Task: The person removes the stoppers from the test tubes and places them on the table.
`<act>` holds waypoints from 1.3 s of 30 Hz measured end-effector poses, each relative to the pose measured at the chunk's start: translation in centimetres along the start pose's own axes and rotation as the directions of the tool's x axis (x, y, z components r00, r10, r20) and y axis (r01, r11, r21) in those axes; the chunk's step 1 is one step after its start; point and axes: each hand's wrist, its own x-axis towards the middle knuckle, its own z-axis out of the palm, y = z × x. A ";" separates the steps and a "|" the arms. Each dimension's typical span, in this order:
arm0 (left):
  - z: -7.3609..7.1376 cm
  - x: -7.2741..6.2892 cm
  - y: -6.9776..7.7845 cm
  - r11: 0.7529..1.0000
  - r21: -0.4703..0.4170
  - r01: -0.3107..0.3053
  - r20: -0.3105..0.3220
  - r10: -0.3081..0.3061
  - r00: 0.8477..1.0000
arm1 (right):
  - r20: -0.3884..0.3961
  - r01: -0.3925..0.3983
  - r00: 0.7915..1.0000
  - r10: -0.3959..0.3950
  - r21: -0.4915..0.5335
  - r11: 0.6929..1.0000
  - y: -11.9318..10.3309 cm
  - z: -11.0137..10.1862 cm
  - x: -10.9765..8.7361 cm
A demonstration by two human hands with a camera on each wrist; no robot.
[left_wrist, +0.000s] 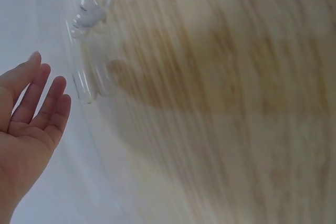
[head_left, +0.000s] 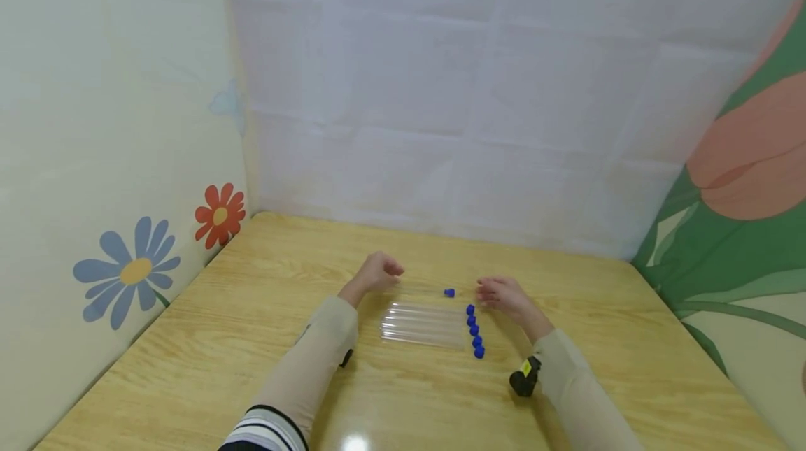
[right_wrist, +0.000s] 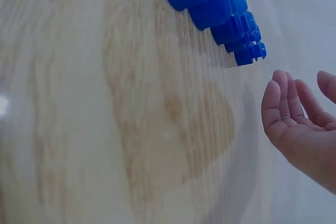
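Observation:
Several clear tubes [head_left: 422, 325] lie side by side on the table, also visible as rounded tube ends [left_wrist: 86, 80] in the left wrist view. Along their right ends runs a row of blue caps [head_left: 475, 331], large in the right wrist view as ribbed blue caps [right_wrist: 226, 11]. Behind them lies a faint clear tube with a blue cap [head_left: 450, 293] at its right end. My left hand [head_left: 378, 272] hovers near that tube's left end, fingers loosely bent, holding nothing. My right hand [head_left: 506, 297] is right of the caps, fingers relaxed and nothing in them.
The wood-grain table [head_left: 252, 367] meets a white cloth backdrop [head_left: 441, 87] behind. Flower-printed panels stand at the left [head_left: 126, 157] and right [head_left: 743, 227]. A small black camera [head_left: 525, 376] sits at my right wrist.

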 end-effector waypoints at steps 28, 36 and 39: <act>4.7 4.4 -14.1 0.934 0.328 -0.140 0.101 0.113 0.988 | 0.057 -0.077 0.996 0.076 0.013 0.997 0.2 0.2 -0.3; 3.1 2.4 -9.7 0.945 0.296 -0.138 0.090 0.116 0.989 | 0.049 -0.072 0.996 0.071 0.025 0.997 0.5 0.1 -0.2; 2.1 1.0 -6.7 0.948 0.281 -0.147 0.086 0.127 0.988 | 0.049 -0.070 0.996 0.069 0.016 0.997 0.6 0.2 -0.2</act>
